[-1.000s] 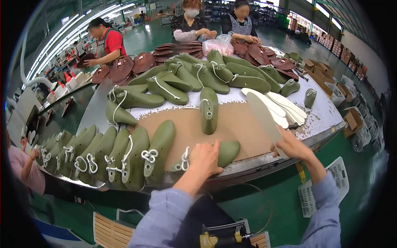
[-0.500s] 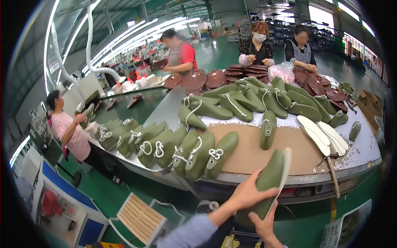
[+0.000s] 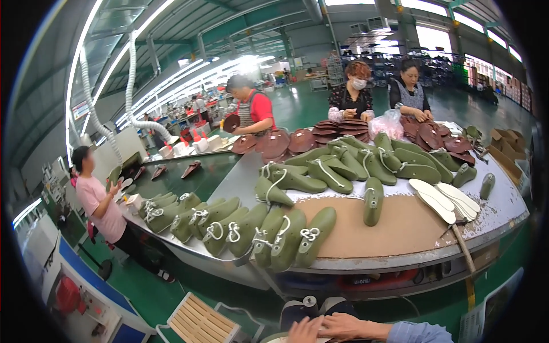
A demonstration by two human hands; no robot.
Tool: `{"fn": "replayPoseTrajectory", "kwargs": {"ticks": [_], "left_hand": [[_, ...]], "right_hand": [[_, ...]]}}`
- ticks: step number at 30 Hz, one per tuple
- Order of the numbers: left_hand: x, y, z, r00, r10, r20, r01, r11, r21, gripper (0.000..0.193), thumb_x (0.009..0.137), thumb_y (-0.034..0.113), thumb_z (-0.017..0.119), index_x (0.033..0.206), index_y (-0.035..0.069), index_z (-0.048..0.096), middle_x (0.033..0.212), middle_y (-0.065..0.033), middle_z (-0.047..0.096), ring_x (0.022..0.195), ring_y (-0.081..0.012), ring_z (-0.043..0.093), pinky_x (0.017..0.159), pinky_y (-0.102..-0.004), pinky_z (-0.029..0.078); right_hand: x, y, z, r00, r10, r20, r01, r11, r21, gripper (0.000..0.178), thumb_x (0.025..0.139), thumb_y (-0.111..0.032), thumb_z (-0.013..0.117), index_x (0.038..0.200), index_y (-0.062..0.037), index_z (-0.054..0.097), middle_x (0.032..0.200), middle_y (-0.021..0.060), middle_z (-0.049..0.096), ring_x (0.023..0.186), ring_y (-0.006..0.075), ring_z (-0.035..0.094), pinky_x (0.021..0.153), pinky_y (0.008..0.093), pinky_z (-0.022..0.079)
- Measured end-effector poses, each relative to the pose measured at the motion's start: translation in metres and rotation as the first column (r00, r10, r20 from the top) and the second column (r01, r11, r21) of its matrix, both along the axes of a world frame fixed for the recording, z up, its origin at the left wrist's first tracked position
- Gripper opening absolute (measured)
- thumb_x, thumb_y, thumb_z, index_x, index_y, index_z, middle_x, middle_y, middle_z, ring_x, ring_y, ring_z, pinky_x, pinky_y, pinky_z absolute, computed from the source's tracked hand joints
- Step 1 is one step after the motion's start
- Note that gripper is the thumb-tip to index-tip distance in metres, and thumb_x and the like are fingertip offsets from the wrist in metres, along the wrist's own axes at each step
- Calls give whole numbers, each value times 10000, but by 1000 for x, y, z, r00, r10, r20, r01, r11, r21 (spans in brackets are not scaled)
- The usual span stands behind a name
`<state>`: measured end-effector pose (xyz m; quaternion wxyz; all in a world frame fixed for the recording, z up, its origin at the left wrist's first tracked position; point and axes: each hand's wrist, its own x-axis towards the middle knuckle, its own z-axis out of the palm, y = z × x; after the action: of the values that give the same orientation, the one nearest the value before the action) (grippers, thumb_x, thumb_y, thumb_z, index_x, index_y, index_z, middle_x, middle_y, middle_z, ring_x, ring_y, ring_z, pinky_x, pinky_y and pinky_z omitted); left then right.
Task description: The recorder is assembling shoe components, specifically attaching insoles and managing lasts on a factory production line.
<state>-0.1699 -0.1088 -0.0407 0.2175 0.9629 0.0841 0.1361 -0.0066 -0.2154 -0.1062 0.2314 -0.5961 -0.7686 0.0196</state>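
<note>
At the bottom edge my left hand [image 3: 305,330] has its fingers stretched out, its lower part cut off by the frame. Right beside it my right hand [image 3: 342,327] is bent with its fingers curled; what they hold, if anything, is hidden. A sliver of a pale flat piece [image 3: 278,339] shows under the hands, too little to name. On the bench ahead, a row of green shoe lasts tied with white cord [image 3: 314,237] lines the near left edge. A single green last [image 3: 373,202] stands on the brown board [image 3: 343,243], and several more lasts [image 3: 334,174] are piled behind it.
Pale insoles [image 3: 433,201] and a hammer [image 3: 464,251] lie at the bench's right. Brown leather pieces [image 3: 276,146] are stacked along the far side, where three co-workers handle pieces. Another person [image 3: 97,197] stands at the left. A slatted seat [image 3: 203,321] is low left.
Both hands have dropped from in front of the bench to the bottom edge. The green last and pale insole held between them are no longer seen there. The view has shifted.
</note>
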Motion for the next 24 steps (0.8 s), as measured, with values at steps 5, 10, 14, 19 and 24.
{"fn": "replayPoseTrajectory", "kwargs": {"ticks": [5,10,14,19,24], "left_hand": [[26,5,-92,998,23,-61,-31,992,-124,935,767,510,704,1437,-22,326,1138,-231,619,1044,-377,587,919,-483,417],[39,17,-96,998,-58,-34,57,998,-20,895,775,498,687,1420,-29,361,1110,-214,632,1025,-357,598,881,-458,425],[40,26,-88,983,-171,-64,163,981,-107,911,755,497,712,1415,-26,365,1183,-211,607,1107,-355,568,945,-470,400],[54,28,-94,973,-224,-51,225,974,17,767,911,445,560,1444,-42,303,1179,-192,577,1009,-275,582,814,-347,418],[51,25,-84,949,-260,-176,253,965,-63,687,903,434,591,1426,38,387,1301,-149,546,1177,-270,535,965,-361,397]], "right_hand": [[16,-3,-54,987,-122,-104,115,990,-78,583,701,-383,738,1161,-76,552,1036,181,568,949,367,555,804,439,446],[4,-20,-63,888,-377,-264,371,926,-76,642,648,-238,797,1167,15,516,1060,203,572,1011,412,537,903,457,443],[5,-18,-51,859,-486,-164,425,853,-302,693,623,-213,827,1199,-6,501,1134,212,560,1114,400,527,943,428,443],[11,-30,-31,651,-523,-549,422,852,-310,790,651,-184,840,1319,-30,447,1277,215,522,1202,380,510,1004,409,437],[-22,-36,-27,530,-646,-549,656,723,-217,641,794,-147,734,1334,-11,418,1240,226,555,1117,352,585,947,405,482]]}}
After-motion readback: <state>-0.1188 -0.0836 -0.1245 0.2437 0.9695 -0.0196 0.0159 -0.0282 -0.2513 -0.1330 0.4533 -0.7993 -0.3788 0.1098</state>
